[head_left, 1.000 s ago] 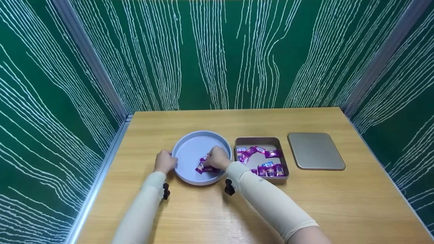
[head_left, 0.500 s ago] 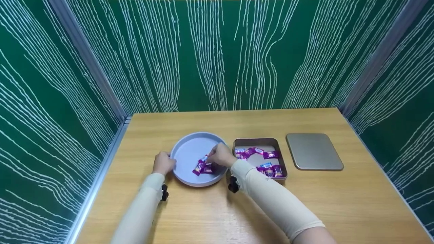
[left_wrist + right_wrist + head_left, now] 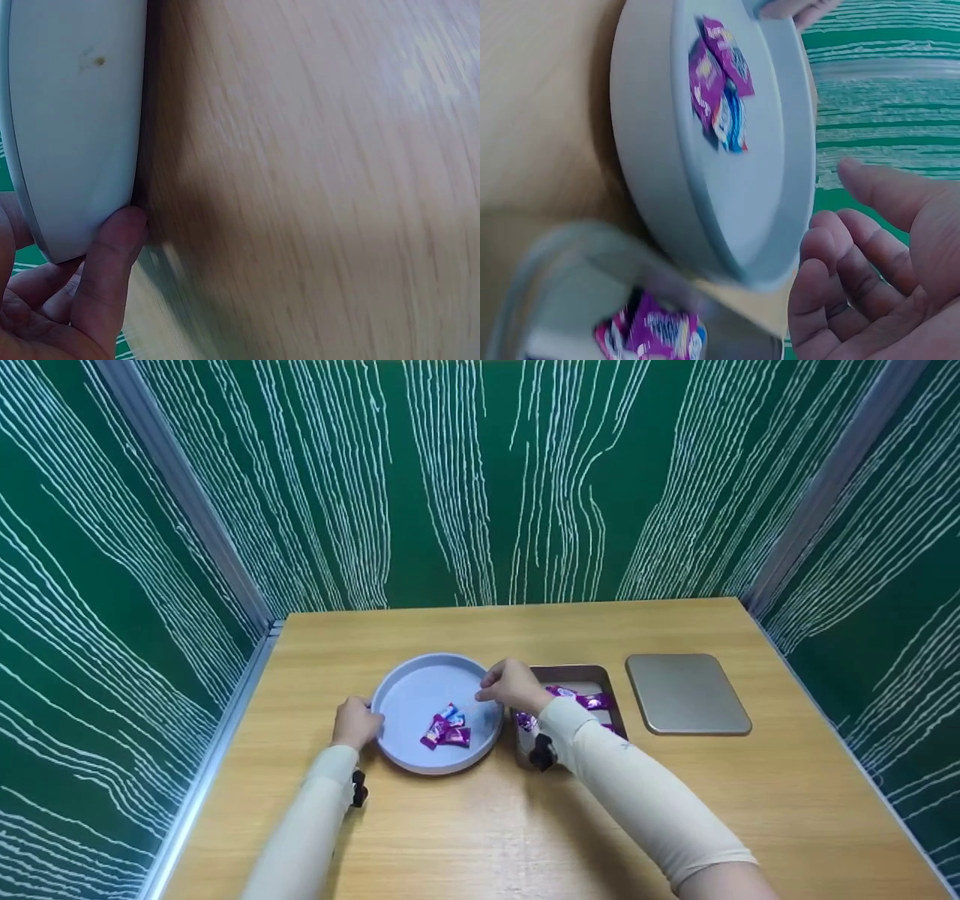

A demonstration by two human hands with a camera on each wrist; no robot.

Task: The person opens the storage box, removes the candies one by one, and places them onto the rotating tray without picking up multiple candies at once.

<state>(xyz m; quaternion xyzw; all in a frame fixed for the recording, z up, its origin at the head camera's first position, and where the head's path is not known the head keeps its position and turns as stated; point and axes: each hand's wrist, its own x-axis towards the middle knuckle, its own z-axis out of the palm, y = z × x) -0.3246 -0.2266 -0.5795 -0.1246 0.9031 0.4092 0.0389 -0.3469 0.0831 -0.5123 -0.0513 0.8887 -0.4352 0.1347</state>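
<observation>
My left hand (image 3: 357, 722) grips the left rim of a round pale-blue plate (image 3: 411, 697) with a raised wall. In the left wrist view its thumb and fingers (image 3: 109, 274) pinch that wall. Several wrapped candies (image 3: 454, 736), purple and blue, lie in a small heap on the plate. My right hand (image 3: 514, 686) hovers over the plate's right rim, beside a square metal tin (image 3: 574, 672). In the right wrist view that right hand (image 3: 874, 262) has loosely bent fingers, the thumb apart, and holds nothing. More purple candies (image 3: 594, 701) sit in the tin, partly hidden by the right arm.
A square metal lid (image 3: 688, 694) lies flat on the wooden table (image 3: 450, 840) to the right of the tin. Green walls (image 3: 442, 495) with white wavy lines enclose the table at the back and sides.
My right hand has let go of the candies on the plate and moved up and right toward the tin. The candy heap is now uncovered. My left hand keeps its grip on the rim.
</observation>
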